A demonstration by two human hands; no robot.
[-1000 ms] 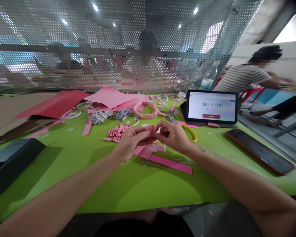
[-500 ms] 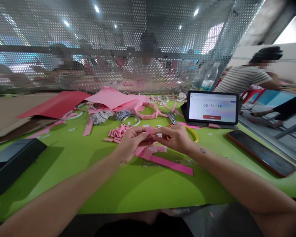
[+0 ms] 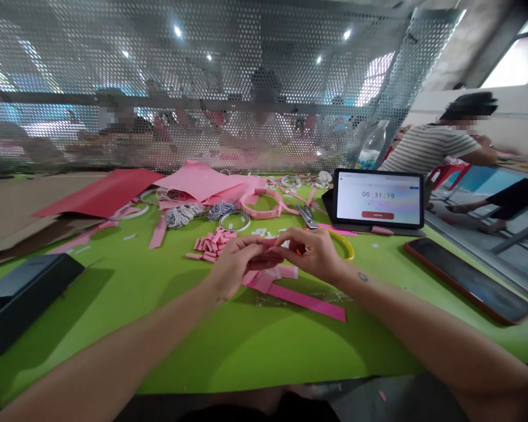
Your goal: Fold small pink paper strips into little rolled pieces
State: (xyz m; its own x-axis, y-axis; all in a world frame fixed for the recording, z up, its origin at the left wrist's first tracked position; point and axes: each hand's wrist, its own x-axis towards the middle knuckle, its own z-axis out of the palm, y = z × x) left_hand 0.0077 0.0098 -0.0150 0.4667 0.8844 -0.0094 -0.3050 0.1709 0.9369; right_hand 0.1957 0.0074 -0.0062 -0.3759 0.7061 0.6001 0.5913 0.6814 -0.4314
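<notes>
Between the fingertips of my left hand (image 3: pixel 237 262) and my right hand (image 3: pixel 310 251) is a small piece of pink paper (image 3: pixel 270 242), mostly covered by the fingers. Both hands are closed on it, just above the table. Left of them lies a pile of small pink paper rolls (image 3: pixel 211 241). Under the hands are cut pink paper strips (image 3: pixel 264 281) and a longer, darker pink strip (image 3: pixel 312 303). Behind my right hand rest scissors (image 3: pixel 307 215) with open blades and a yellow ring (image 3: pixel 347 243).
A tablet (image 3: pixel 378 199) showing a timer stands at the back right, with a phone (image 3: pixel 466 278) before it. Pink paper sheets (image 3: pixel 198 181), a red sheet (image 3: pixel 101 192), string bundles (image 3: pixel 182 215) and a pink-wrapped ring (image 3: pixel 264 214) lie behind. A dark box (image 3: pixel 30 299) sits left.
The pink paper between my fingers shows less than before, and my right fingers are more bent over it. The whole view has shifted slightly, with the table lower in it.
</notes>
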